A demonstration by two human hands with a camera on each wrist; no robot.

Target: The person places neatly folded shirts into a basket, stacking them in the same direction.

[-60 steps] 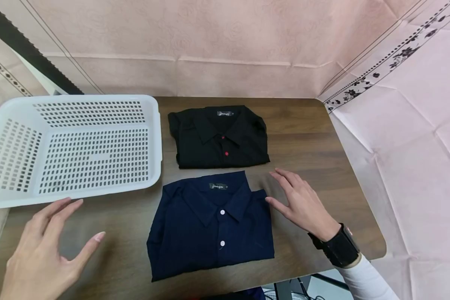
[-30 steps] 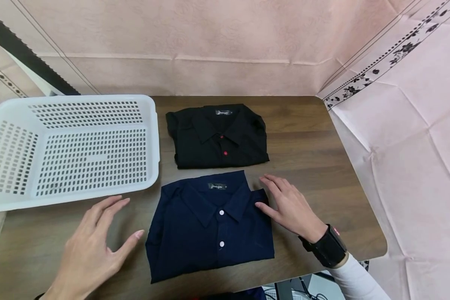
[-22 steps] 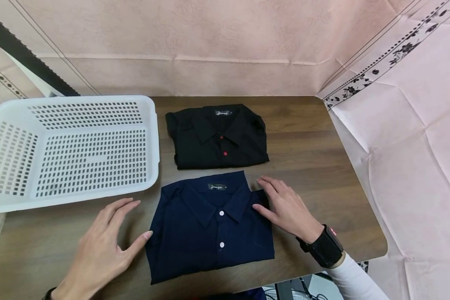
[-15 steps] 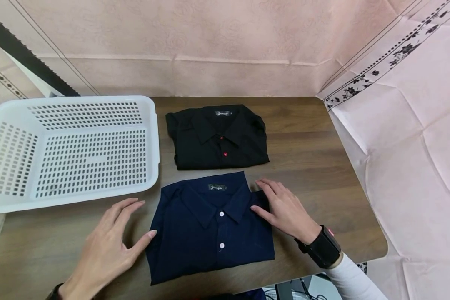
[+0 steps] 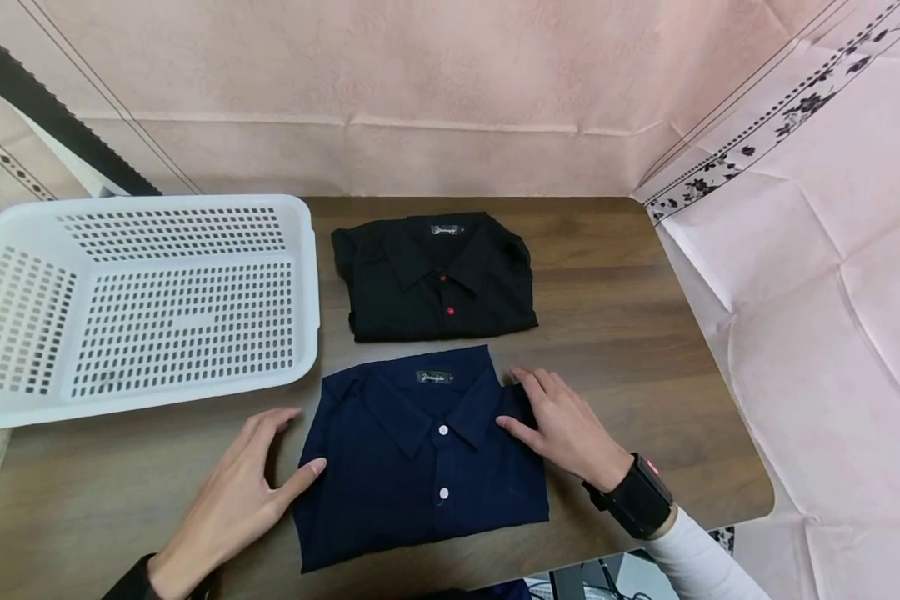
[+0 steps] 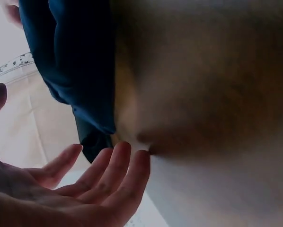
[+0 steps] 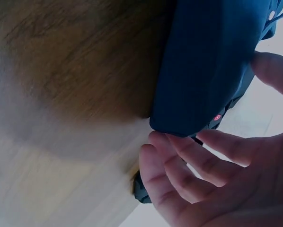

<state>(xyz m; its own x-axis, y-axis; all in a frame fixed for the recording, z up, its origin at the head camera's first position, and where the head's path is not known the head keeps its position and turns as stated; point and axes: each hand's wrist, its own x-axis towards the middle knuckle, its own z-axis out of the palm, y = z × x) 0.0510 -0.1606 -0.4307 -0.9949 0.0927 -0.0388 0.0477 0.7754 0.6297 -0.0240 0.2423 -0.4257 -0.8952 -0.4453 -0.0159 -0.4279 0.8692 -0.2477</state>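
Note:
A folded navy shirt (image 5: 412, 467) with white buttons lies on the table, collar away from me. My left hand (image 5: 243, 483) is at its left side, the thumb over the shirt's edge and the fingers beside it, apart from the cloth. In the left wrist view the loosely bent fingers (image 6: 118, 179) hold nothing. At the shirt's right shoulder is my right hand (image 5: 570, 429), its thumb over the cloth. Its fingertips (image 7: 155, 142) lie by the shirt's corner in the right wrist view; whether they touch it I cannot tell.
A folded black shirt (image 5: 438, 279) with red buttons lies just behind the navy one. A white perforated basket (image 5: 311, 292) stands on the left of the wooden table (image 5: 607, 283). Pale cloths (image 5: 420, 83) hang behind and at the right. Cables show below the front edge.
My left hand has moved right, from below the basket to the navy shirt's left edge. My right hand has shifted slightly left and towards me, onto the shirt's right shoulder. The shirts have stayed put.

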